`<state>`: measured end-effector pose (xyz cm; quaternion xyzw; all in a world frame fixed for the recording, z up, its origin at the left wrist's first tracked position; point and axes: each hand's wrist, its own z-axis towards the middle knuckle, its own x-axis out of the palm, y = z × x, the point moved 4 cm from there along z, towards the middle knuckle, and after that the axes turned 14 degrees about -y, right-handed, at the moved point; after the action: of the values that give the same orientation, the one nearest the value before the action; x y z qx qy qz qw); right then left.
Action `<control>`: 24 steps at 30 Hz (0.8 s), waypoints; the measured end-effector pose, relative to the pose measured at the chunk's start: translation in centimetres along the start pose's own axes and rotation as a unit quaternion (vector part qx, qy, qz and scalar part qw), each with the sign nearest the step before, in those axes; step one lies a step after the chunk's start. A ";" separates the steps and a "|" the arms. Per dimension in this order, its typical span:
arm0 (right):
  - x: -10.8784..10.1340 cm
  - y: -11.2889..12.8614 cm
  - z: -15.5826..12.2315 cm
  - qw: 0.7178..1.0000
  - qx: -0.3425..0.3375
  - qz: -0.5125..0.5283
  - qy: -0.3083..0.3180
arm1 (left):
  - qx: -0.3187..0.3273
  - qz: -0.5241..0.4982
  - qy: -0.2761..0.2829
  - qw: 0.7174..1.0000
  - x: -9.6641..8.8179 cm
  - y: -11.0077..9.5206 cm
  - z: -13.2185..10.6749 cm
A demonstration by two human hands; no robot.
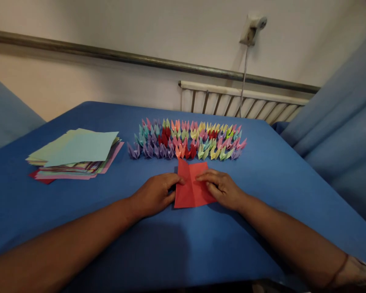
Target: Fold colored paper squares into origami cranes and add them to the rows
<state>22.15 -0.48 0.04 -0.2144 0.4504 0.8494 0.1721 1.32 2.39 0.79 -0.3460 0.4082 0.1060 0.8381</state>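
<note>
A sheet of red paper [192,194] with a crease down its middle lies in front of me, its upper left corner standing up. My left hand [155,193] grips the sheet's left edge, thumb on top and the other fingers partly hidden beside and under it. On the right half of the paper, my right hand [224,187] rests with its fingers stretched toward the crease. Just beyond the sheet stand several rows of small folded paper cranes [190,151] in many colours.
A stack of coloured paper sheets [82,148] lies on the left of the blue-covered table [134,252]. Behind the table are a wall rail [125,55], a radiator [232,95] and a socket with a plug [250,32]. A blue curtain [347,114] hangs at right.
</note>
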 end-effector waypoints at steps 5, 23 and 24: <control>0.4 -0.6 -0.2 0.997 0.072 0.032 0.005 | 0.059 0.085 -0.030 0.994 -0.7 -1.3 0.1; 0.5 -2.0 0.2 0.992 0.084 -0.094 0.020 | -0.072 0.027 -0.044 0.996 0.0 2.2 0.8; 0.6 -2.2 0.2 0.989 0.098 -0.110 0.009 | -0.070 0.023 -0.042 0.996 0.0 2.3 0.9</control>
<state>22.72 0.95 -1.70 -0.2521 0.5069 0.7750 0.2809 0.78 4.62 0.06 -0.3894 0.3727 0.1682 0.8253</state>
